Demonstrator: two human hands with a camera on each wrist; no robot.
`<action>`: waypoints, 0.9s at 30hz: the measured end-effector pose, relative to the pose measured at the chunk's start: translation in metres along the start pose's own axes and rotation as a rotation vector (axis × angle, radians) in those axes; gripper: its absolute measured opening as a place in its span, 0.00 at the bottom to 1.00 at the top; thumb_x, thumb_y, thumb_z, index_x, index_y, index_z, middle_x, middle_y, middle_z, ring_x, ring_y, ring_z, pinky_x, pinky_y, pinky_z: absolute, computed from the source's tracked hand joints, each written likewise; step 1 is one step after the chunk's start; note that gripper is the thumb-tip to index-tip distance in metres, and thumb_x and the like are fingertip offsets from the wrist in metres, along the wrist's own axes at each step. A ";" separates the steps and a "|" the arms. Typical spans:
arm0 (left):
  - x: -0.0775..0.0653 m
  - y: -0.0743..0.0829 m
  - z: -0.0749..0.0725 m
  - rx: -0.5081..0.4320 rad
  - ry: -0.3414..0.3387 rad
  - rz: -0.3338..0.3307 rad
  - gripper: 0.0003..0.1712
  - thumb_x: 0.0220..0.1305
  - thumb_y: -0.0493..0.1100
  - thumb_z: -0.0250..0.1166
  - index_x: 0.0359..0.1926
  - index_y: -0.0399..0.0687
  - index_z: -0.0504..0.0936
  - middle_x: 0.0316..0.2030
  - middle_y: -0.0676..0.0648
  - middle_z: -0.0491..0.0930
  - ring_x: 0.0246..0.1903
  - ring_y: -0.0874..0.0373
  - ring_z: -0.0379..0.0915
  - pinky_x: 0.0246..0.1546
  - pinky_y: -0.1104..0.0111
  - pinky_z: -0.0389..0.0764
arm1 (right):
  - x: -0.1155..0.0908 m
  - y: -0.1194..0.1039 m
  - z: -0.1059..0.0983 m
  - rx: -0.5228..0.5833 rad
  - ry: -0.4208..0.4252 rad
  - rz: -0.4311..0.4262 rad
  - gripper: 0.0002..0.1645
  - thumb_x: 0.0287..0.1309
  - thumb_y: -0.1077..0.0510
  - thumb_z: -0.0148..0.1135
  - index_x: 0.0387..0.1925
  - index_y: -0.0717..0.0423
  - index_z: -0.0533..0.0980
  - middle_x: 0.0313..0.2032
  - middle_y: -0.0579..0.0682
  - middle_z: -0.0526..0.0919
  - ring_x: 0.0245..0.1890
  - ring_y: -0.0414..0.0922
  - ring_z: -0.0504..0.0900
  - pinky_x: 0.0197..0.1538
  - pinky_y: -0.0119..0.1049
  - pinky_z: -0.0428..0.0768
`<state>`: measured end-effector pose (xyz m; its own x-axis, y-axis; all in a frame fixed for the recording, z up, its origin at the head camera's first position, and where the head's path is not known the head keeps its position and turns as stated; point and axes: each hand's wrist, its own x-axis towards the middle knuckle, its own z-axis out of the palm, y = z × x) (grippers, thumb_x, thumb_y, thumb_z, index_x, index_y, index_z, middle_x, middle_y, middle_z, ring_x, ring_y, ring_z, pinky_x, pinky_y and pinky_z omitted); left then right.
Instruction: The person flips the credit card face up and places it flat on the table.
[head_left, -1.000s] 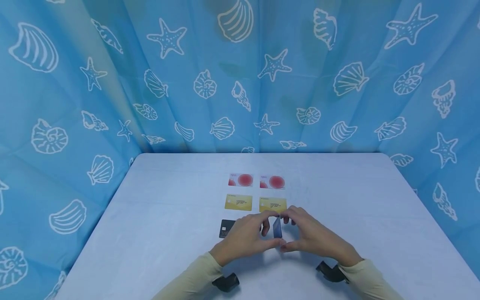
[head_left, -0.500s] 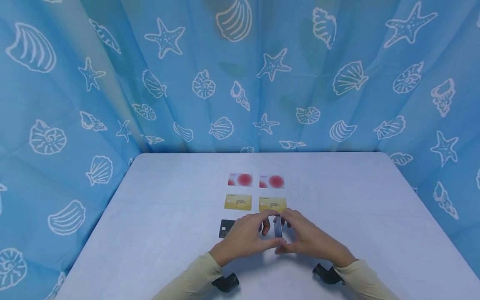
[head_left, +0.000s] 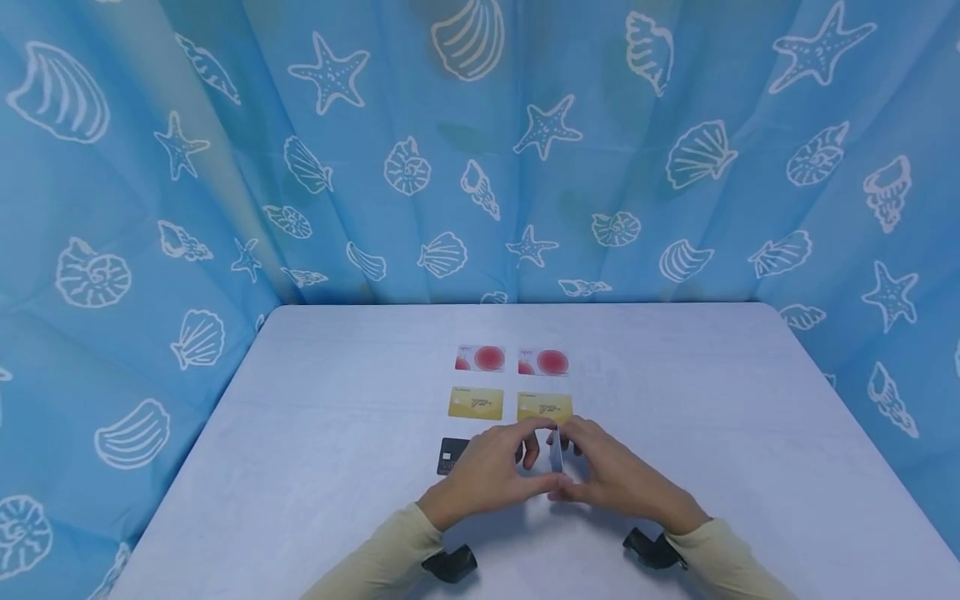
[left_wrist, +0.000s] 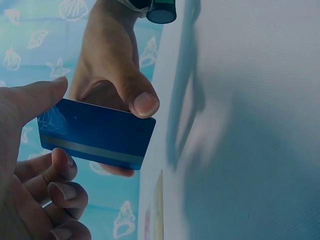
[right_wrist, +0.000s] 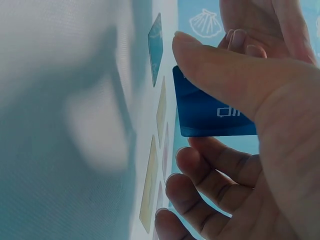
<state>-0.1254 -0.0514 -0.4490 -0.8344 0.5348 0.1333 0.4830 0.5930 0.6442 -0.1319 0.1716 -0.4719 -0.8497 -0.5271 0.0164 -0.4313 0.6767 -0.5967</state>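
Upright between both hands is a blue plastic card (head_left: 557, 450), seen almost edge-on in the head view. Its back (left_wrist: 97, 132) with a grey stripe faces the left wrist camera. My left hand (head_left: 491, 471) pinches it between thumb and fingers at the long edges near one end. At the other end my right hand (head_left: 626, 475) grips it the same way, thumb on one long edge and fingers on the other. White line marks show on the face (right_wrist: 215, 112) in the right wrist view. A black card (head_left: 452, 455) lies partly hidden behind the left hand.
Two yellow cards (head_left: 476, 403) lie side by side beyond the hands, and two white-and-red cards (head_left: 480, 358) lie behind them. The white-covered table (head_left: 337, 400) meets a blue shell-patterned curtain (head_left: 405, 242) at its far edge.
The right hand has shifted slightly left, and its thumb now overlaps the left thumb's tip in the head view. The blue card has turned more edge-on. The left hand has barely moved.
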 end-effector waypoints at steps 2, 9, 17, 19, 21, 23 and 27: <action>0.000 0.000 -0.001 -0.002 0.003 0.000 0.39 0.59 0.66 0.73 0.66 0.56 0.77 0.25 0.61 0.73 0.22 0.71 0.63 0.21 0.77 0.63 | 0.000 0.001 -0.001 0.002 0.005 -0.016 0.38 0.50 0.39 0.80 0.57 0.47 0.73 0.50 0.42 0.76 0.48 0.42 0.75 0.51 0.38 0.81; 0.001 -0.003 -0.005 -0.012 0.013 -0.005 0.39 0.59 0.66 0.73 0.66 0.56 0.76 0.25 0.61 0.72 0.23 0.70 0.64 0.22 0.77 0.63 | 0.001 0.002 -0.006 -0.015 0.008 0.009 0.38 0.49 0.41 0.81 0.57 0.46 0.73 0.50 0.43 0.78 0.49 0.42 0.75 0.52 0.38 0.81; 0.002 -0.007 -0.011 -0.034 0.028 -0.032 0.39 0.59 0.66 0.73 0.67 0.62 0.74 0.26 0.61 0.72 0.24 0.69 0.67 0.23 0.76 0.68 | 0.003 0.003 -0.013 -0.039 -0.002 0.052 0.38 0.48 0.44 0.82 0.58 0.47 0.75 0.49 0.44 0.79 0.49 0.42 0.76 0.53 0.39 0.83; 0.002 -0.008 -0.011 -0.036 0.023 -0.034 0.39 0.59 0.67 0.73 0.67 0.63 0.74 0.26 0.61 0.72 0.24 0.69 0.67 0.23 0.76 0.68 | 0.003 0.003 -0.014 -0.040 -0.007 0.066 0.37 0.48 0.44 0.83 0.57 0.46 0.75 0.49 0.44 0.79 0.50 0.42 0.76 0.52 0.39 0.83; 0.002 -0.008 -0.012 -0.037 0.023 -0.032 0.39 0.59 0.67 0.73 0.68 0.63 0.74 0.26 0.61 0.72 0.24 0.68 0.67 0.22 0.75 0.68 | 0.003 0.003 -0.015 -0.048 -0.010 0.079 0.37 0.47 0.43 0.83 0.57 0.46 0.75 0.49 0.44 0.79 0.49 0.42 0.76 0.52 0.38 0.83; 0.002 -0.008 -0.013 -0.034 0.025 -0.034 0.39 0.59 0.67 0.73 0.68 0.64 0.73 0.26 0.61 0.72 0.25 0.67 0.68 0.22 0.75 0.68 | 0.003 0.003 -0.015 -0.054 -0.007 0.087 0.37 0.47 0.42 0.83 0.57 0.45 0.76 0.49 0.43 0.79 0.49 0.42 0.76 0.52 0.37 0.83; 0.002 -0.007 -0.017 -0.020 0.022 -0.043 0.38 0.59 0.67 0.73 0.67 0.65 0.74 0.26 0.60 0.72 0.25 0.67 0.68 0.22 0.75 0.69 | 0.003 0.003 -0.017 -0.050 0.000 0.090 0.37 0.46 0.43 0.83 0.56 0.46 0.76 0.49 0.44 0.79 0.49 0.42 0.76 0.51 0.37 0.83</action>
<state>-0.1348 -0.0645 -0.4407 -0.8601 0.4955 0.1217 0.4412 0.6026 0.6649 -0.1405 0.1804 -0.4601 -0.8857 -0.4629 -0.0357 -0.3675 0.7460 -0.5553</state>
